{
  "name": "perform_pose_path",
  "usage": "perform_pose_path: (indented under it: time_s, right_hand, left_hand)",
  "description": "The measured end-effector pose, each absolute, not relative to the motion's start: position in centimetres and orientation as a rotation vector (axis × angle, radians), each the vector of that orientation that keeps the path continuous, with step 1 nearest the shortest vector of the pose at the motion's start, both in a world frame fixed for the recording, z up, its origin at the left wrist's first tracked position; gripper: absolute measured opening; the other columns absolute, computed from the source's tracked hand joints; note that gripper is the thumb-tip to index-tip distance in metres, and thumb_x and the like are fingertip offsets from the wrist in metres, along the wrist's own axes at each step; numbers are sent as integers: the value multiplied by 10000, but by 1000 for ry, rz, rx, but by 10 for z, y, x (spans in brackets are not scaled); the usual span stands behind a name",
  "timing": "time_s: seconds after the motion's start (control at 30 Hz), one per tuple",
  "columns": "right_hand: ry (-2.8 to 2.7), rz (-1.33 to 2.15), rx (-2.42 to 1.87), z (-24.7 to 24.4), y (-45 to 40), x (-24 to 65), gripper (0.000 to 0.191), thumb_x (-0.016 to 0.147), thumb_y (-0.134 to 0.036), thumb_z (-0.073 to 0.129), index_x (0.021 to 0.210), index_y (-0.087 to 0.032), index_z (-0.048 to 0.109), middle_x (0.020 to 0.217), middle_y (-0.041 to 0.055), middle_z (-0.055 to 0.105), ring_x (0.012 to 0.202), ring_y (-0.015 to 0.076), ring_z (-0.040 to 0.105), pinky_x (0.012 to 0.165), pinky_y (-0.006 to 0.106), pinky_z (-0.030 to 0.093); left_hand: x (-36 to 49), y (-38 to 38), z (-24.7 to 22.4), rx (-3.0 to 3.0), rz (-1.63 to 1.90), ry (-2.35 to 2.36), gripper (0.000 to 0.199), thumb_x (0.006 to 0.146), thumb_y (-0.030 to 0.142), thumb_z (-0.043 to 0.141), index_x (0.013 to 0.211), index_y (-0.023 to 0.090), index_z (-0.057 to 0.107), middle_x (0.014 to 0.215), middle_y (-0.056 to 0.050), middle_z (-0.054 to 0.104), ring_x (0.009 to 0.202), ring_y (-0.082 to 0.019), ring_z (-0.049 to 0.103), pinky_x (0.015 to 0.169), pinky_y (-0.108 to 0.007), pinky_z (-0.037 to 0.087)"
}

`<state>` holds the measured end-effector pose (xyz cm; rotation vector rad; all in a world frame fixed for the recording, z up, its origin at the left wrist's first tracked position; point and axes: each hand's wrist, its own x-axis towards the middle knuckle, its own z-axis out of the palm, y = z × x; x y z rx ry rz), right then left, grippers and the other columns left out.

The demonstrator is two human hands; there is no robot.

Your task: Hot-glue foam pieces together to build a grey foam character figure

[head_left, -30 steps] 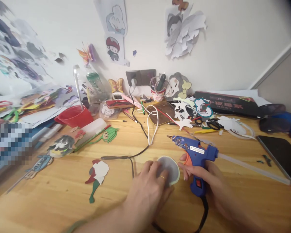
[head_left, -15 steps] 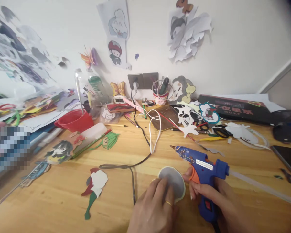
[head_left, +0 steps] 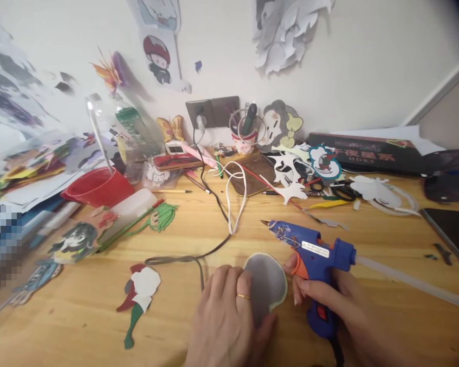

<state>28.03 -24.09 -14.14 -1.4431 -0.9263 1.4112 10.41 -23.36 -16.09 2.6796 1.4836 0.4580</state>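
My left hand, with a ring on one finger, grips a grey, rounded cutout with a pale edge. The fingers lie along its left side and the thumb shows at its lower edge. In my right hand is a blue hot glue gun, its nozzle pointing left and a long clear glue stick coming out of its back. A finger rests at the orange trigger. To the left lies a cutout figure in white, red and green.
Black and white cables run across the table from a wall socket. A red container, paper scraps and scissors lie further back. At the right edge is a dark flat device.
My left hand has shifted from the middle of the grey cutout to its left side, baring more of its surface. The glue gun stays in my right hand. The view has tilted down slightly.
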Motion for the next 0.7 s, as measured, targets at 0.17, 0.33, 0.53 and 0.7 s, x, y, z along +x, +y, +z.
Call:
perform_pose_path:
  time_s: [0.17, 0.33, 0.53, 0.7]
  right_hand:
    - [-908, 1392, -1479, -137, -242, 278, 223, 720, -424, 552, 856, -247, 560, 604, -20, 547, 653, 195, 510, 652, 311, 359]
    - [-871, 1420, -1463, -138, -241, 278, 218, 699, -431, 575, 838, -264, 573, 602, -17, 553, 643, 197, 516, 627, 312, 358]
    - [-900, 1430, -1453, -140, -240, 279, 243, 694, -424, 571, 850, -236, 567, 590, -25, 559, 630, 186, 515, 614, 298, 350]
    - [-887, 1371, -1459, -138, -241, 278, 198, 699, -396, 571, 832, -250, 555, 580, -34, 558, 621, 182, 518, 593, 288, 353]
  left_hand:
    - [105, -233, -160, 2676, 441, 1470, 437, 702, 328, 636, 1043, 128, 448, 954, -109, 553, 907, -272, 501, 742, -415, 488]
    - [104, -234, -159, 2644, 421, 1458, 397, 708, 315, 625, 1019, 134, 456, 944, -105, 546, 896, -268, 497, 723, -411, 493]
    - [106, -232, -157, 2659, 431, 1456, 345, 709, 302, 609, 982, 144, 470, 917, -97, 549, 883, -265, 502, 711, -401, 496]
    - [107, -232, -158, 2657, 419, 1449, 299, 710, 312, 597, 940, 147, 500, 923, -101, 550, 897, -274, 498, 712, -412, 496]
